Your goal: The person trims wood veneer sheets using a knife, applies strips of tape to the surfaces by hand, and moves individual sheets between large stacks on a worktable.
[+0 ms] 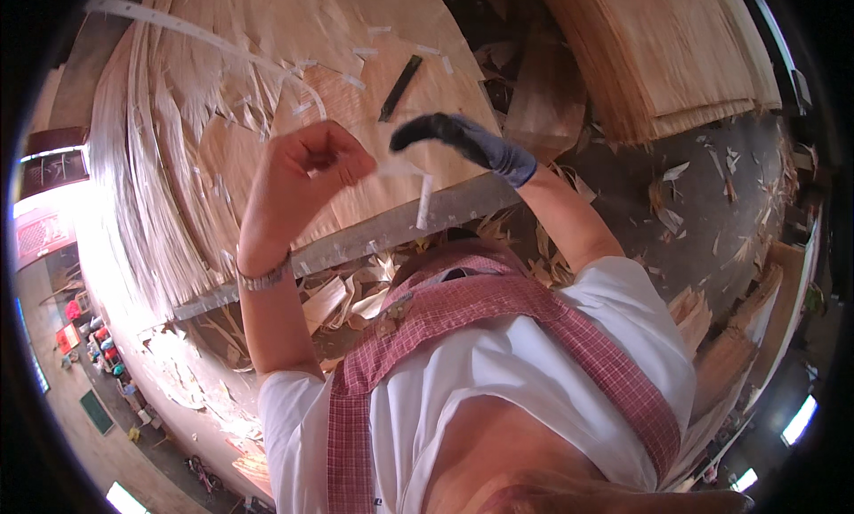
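Note:
My left hand [316, 167], bare with a watch [264, 276] on its wrist, is closed in a pinch. From its fingertips a thin white tape strip [425, 201] runs right, blurred, and its end hangs over the table's front edge. My right hand [458, 145], in a grey and black work glove, is apart from the tape. Its fingers are stretched out and curved toward the left, with nothing visible in them. Beneath both hands lie pale wood veneer sheets [258, 194], with short pieces of white tape stuck on. A dark narrow bar [400, 89] rests on the veneer beyond my hands.
A long perforated white tape [191, 32] stretches from the upper left onto the veneer. Another veneer stack [676, 60] stands at the far right. Veneer scraps [672, 216] litter the floor. The grey table edge [356, 247] runs in front of my body.

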